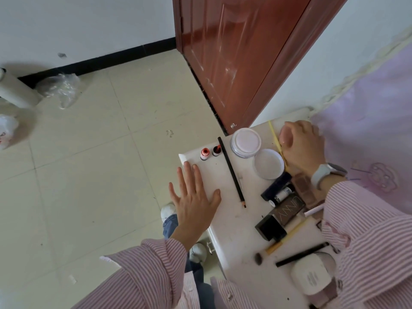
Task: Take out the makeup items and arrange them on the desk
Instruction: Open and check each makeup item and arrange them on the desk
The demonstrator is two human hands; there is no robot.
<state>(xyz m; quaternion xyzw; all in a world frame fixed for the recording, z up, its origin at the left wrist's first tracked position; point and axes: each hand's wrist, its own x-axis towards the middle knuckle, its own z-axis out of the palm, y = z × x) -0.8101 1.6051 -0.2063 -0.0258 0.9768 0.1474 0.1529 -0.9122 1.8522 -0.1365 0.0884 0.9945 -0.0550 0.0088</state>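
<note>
Two hands work over our white tabletop (236, 221), which carries the makeup spread across it, the tidied pieces toward the far end and a looser cluster nearer us. We judge the far row is the arranged part and the near pile is yet to be sorted.

Our left hand (193, 201) lies flat with fingers spread, resting on the tabletop's left edge, probably to steady us as we lean. Our right hand (299, 146) curls round a pale pink item (286, 136) at the far corner and also pinches a thin yellow stick (276, 141), seemingly setting them down beside the jar.

The clear round jar (246, 142) stands by its lid (269, 163), the two touching. A long black pencil (231, 172) lies straight, like a divider between the jar and the two small bottles (210, 153), which stand upright side by side near the far left corner.

On the dark palette (287, 211) we read "UNNY". The white compact (311, 278) near us carries small print, too fine to read. The black-capped tube (281, 194) also bears a label we cannot make out.
</note>
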